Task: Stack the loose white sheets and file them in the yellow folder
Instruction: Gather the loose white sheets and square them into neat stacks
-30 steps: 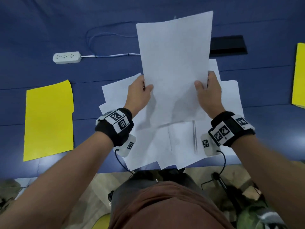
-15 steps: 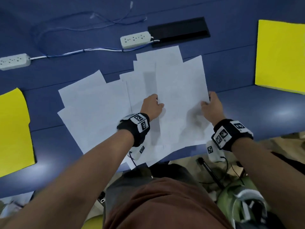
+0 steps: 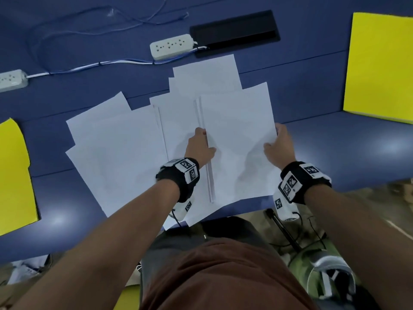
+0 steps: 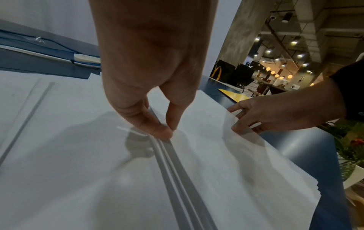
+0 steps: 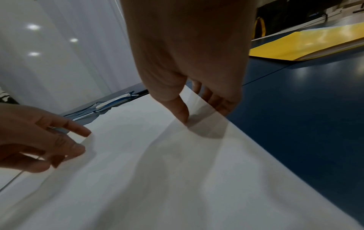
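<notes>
A thin stack of plain white paper sheets [image 3: 237, 139] lies flat near the front edge of the blue tabletop [image 3: 312, 142], its left edges slightly stepped. More loose white sheets [image 3: 116, 148] lie fanned and overlapping to the stack's left and behind it. A flat yellow card folder [image 3: 380, 63] lies well right of the stack; another yellow folder [image 3: 13, 175] lies far to its left.

A spread of sheets [image 3: 125, 153] lies mid-bench [image 3: 335, 142], with a stack [image 3: 239, 148] on top of it toward 3 o'clock, the left hand [image 3: 199, 146] on the stack's 9 o'clock edge and the right hand [image 3: 279, 144] on its 3 o'clock edge. One folder [image 3: 380, 63] lies at 2 o'clock and another [image 3: 13, 175] at 9 o'clock. Behind the sheets, at 12 o'clock, sits a power strip [image 3: 172, 45] beside a cable hatch [image 3: 234, 32]; a second strip [image 3: 11, 80] lies at 10 o'clock.
</notes>
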